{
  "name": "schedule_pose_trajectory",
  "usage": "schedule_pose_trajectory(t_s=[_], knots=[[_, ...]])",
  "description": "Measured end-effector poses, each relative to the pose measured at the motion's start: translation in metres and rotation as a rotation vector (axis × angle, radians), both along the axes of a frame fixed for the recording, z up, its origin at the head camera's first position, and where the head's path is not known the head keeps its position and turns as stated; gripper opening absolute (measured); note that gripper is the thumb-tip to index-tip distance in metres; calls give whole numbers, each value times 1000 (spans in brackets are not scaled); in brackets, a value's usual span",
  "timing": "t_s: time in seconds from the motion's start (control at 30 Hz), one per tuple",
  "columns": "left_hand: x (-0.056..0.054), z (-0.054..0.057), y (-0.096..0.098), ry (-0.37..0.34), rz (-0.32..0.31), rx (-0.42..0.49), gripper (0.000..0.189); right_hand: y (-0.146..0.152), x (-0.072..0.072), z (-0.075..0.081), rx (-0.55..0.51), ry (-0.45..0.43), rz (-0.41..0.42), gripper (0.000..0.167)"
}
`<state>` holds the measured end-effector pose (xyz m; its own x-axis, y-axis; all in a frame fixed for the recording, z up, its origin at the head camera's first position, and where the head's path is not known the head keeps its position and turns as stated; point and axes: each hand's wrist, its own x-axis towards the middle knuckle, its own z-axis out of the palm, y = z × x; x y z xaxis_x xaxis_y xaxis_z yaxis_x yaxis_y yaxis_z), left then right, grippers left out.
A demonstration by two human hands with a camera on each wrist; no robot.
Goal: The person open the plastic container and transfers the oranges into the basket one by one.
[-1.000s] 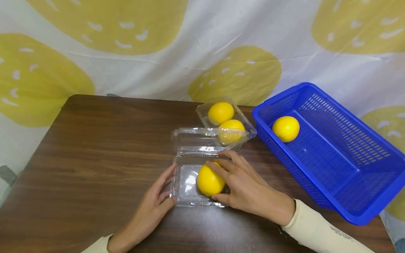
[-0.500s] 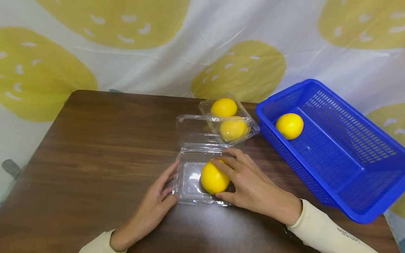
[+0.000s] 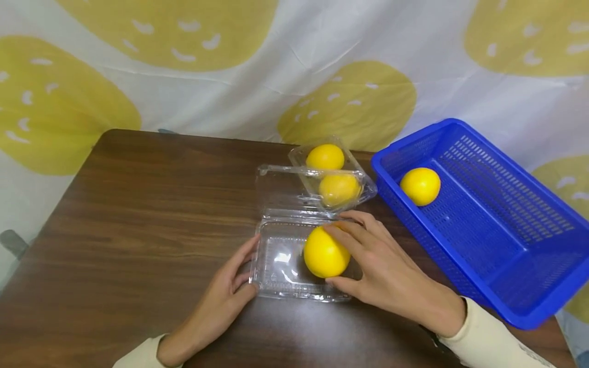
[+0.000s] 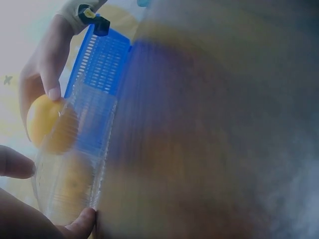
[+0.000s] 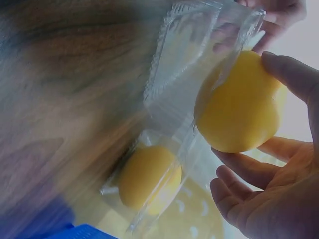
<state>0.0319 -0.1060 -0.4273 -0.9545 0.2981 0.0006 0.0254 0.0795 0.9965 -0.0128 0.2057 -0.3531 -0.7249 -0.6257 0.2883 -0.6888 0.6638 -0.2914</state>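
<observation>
In the head view, a clear plastic clamshell container (image 3: 280, 278) lies on the table with its lid (image 3: 280, 186) raised at the back. My left hand (image 3: 225, 289) holds the container's left side, thumb at the near corner and fingers along the edge. A round, smooth yellow fruit (image 3: 325, 251) is gripped between the thumb and fingertips of my right hand (image 3: 382, 260), over the right part of the container. In the right wrist view, this fruit (image 5: 239, 107) shows at the container's rim, thumb on one side and fingers on the other.
Behind the lid, another clear container (image 3: 299, 153) bears two yellow fruits (image 3: 325, 157), one seen through the lid. On the right stands a blue plastic basket (image 3: 488, 225) with one yellow fruit (image 3: 421, 186) inside. A patterned cloth (image 3: 207, 97) hangs behind the brown table (image 3: 152, 220).
My right hand has moved right with the yellow fruit, which now looks larger and higher over the container. The left hand keeps its place on the container's side. The head view has shifted slightly.
</observation>
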Motion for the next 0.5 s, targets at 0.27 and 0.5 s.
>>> schedule_pose_trajectory(t_s=[0.27,0.5], knots=[[0,1,-1,-5,2,11,90,7,-1,8,7,28,11,95],[0,1,-1,-8,3,3,92,11,-3,16,-13,74,29,96]])
